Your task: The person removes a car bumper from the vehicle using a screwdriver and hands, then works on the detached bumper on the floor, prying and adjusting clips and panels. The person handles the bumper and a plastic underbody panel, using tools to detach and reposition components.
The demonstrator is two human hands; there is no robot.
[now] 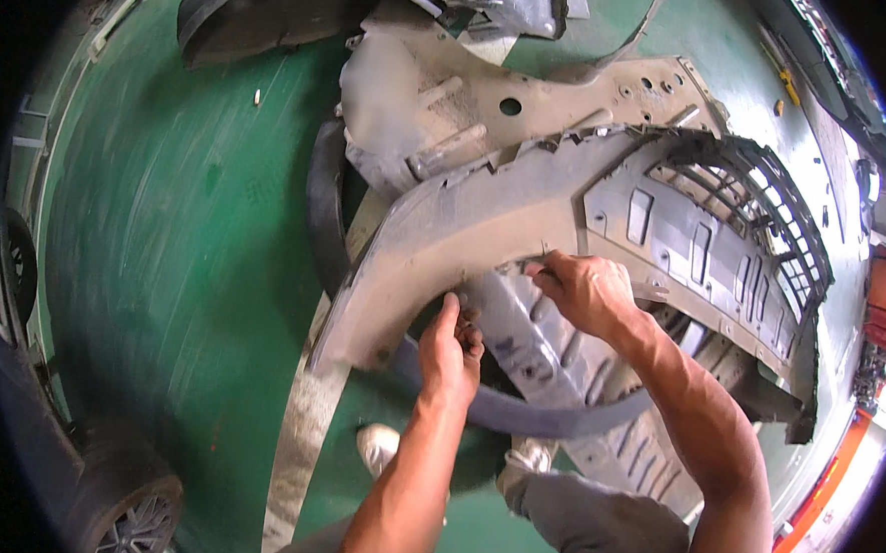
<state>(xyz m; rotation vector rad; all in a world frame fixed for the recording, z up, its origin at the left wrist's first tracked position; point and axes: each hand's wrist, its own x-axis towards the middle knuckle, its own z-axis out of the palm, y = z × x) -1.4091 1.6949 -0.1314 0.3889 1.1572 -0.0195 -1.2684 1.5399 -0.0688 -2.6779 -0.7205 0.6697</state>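
Note:
A large, dusty grey-brown plastic car panel, curved like a wheel arch, lies in front of me. At its inner curved rim my right hand is closed in a pinch. Whatever sits between those fingertips is hidden. Lower and to the left, my left hand has its thumb up by the same rim and its fingers curled; I cannot make out what they hold. A slatted black grille section joins the panel's right end. Beneath the rim, a ribbed grey underbody cover shows between my hands.
Behind the panel lies another dusty plastic cover with holes. A dark wheel-arch liner rests at the far left. Near my shoes runs a dark curved trim strip. A car wheel stands at lower left on the green floor.

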